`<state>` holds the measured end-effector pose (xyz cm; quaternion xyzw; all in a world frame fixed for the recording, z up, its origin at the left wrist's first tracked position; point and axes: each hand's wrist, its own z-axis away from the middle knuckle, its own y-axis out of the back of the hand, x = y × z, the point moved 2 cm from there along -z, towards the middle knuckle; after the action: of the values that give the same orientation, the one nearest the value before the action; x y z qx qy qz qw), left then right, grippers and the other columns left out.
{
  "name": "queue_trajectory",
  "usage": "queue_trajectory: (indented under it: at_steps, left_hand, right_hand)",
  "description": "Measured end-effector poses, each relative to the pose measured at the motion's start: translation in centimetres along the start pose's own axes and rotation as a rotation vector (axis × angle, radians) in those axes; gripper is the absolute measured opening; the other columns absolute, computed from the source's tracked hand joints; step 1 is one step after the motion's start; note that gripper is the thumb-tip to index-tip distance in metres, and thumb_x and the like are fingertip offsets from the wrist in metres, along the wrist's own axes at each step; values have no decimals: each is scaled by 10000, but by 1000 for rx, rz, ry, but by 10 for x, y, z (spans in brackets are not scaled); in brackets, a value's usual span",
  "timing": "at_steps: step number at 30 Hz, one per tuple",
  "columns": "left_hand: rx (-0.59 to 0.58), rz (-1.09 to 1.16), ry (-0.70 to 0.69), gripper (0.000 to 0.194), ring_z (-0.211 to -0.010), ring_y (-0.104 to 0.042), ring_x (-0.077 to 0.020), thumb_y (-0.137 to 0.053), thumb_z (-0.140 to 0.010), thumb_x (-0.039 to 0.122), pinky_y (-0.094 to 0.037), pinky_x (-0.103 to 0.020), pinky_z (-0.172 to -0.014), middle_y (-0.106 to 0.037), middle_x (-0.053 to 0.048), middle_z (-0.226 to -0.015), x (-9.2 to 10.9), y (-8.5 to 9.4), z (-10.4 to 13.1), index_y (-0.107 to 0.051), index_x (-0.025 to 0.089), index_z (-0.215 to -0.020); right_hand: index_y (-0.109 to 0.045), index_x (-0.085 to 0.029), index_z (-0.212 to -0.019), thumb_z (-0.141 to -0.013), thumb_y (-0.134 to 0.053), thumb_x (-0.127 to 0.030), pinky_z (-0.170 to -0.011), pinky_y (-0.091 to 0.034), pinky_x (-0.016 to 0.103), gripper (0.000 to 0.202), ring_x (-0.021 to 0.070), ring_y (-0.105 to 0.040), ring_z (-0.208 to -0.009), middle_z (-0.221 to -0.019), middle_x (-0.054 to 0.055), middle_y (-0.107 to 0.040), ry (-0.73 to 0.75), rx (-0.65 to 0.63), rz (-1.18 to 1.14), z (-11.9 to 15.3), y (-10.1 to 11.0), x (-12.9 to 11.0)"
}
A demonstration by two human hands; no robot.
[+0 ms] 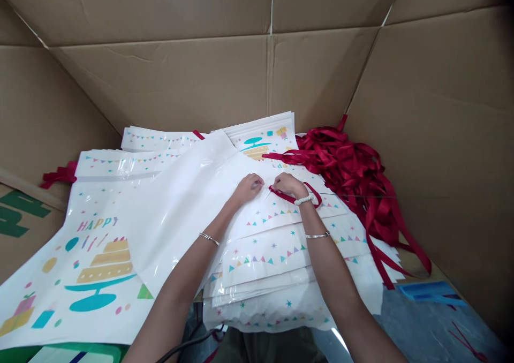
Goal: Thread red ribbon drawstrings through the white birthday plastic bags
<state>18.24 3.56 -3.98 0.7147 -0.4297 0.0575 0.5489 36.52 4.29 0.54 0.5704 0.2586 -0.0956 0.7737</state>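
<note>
Now, green-lettered carton: the green-lettered carton [24,213] stands at the far left, with a red ribbon bunch [60,175] just beside the bags.
Happy bag: here's the large white bag [104,320], spread wide, showing HAPPY above a tiered yellow cake on a teal stand; its glossy blank part reaches towards the hands.
Left hand: the left hand [248,187] is down on the white plastic, fingers curled and thumb close to them; whether they grip anything, one cannot tell. A silver bangle circles that forearm.
Right hand: and the right hand [288,183], just beside it, has fingers together, clamped on the red ribbon loop [317,196], which lies across the white plastic. A pale beaded band rings this wrist, a silver bangle higher up.
Bag stack: under both hands, overlapping printed bags [265,258] show pennants and stars.
Ribbon heap: over on the right, the tangled red ribbons [349,165] spill down beside the bags, near a blue object [429,292].
</note>
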Motion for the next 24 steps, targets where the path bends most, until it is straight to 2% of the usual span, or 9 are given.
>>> queue_trajectory:
  at_steps: [6,9,12,15,18,20,24]
  left_hand:
    - [-21,-118,-12,297,-953,-656,-200,-484,-830,103,-462,-360,-965,-742,-18,-1008,6,1,3,-738,225,-924]
    - [-52,-192,-53,381,-1044,-652,-199,-464,-813,69,-453,-358,-981,-740,-3,-1107,8,1,7,-752,243,-993]
    - [-141,-303,-105,448,-1150,-616,-208,-446,-843,83,-450,-367,-982,-701,-13,-1232,12,3,14,-728,260,-1142]
    - [-218,-404,-119,473,-1245,-554,-231,-404,-917,162,-440,-392,-978,-624,-50,-1364,18,6,25,-633,253,-1320]
    - [-249,-448,-118,482,-1269,-529,-229,-350,-960,200,-423,-398,-975,-574,-67,-1427,23,8,33,-566,234,-1389]
    - [-252,-455,-119,482,-1269,-528,-223,-332,-970,208,-418,-395,-962,-564,-65,-1440,24,7,34,-549,232,-1400]
    - [-238,-447,-102,478,-1293,-508,-218,-320,-975,219,-409,-397,-947,-564,-56,-1441,24,6,34,-545,236,-1397]
  right_hand:
    - [-686,-99,-678,-850,-627,-230,-504,-356,204,223,93,-510,-500,-600,54,-653,-56,52,-199,8,-10,2]
    - [-623,-109,-580,-863,-629,-245,-471,-346,211,314,86,-451,-432,-492,37,-577,-76,47,-233,5,-13,2]
    - [-559,-128,-544,-883,-651,-303,-449,-350,205,392,84,-438,-405,-445,31,-534,-83,47,-303,4,-15,0]
    - [-542,-147,-671,-924,-611,-459,-434,-379,205,408,107,-495,-411,-494,41,-569,-80,18,-448,7,-13,-3]
    - [-539,-157,-881,-944,-540,-549,-462,-431,222,397,149,-597,-488,-623,59,-634,-117,1,-547,14,-7,-3]
    - [-556,-157,-943,-947,-529,-526,-496,-444,229,370,165,-638,-555,-711,76,-670,-130,8,-492,21,-2,-1]
    - [-677,-151,-779,-837,-653,-371,-573,-401,240,229,188,-648,-686,-780,88,-709,-63,128,-97,35,9,11]
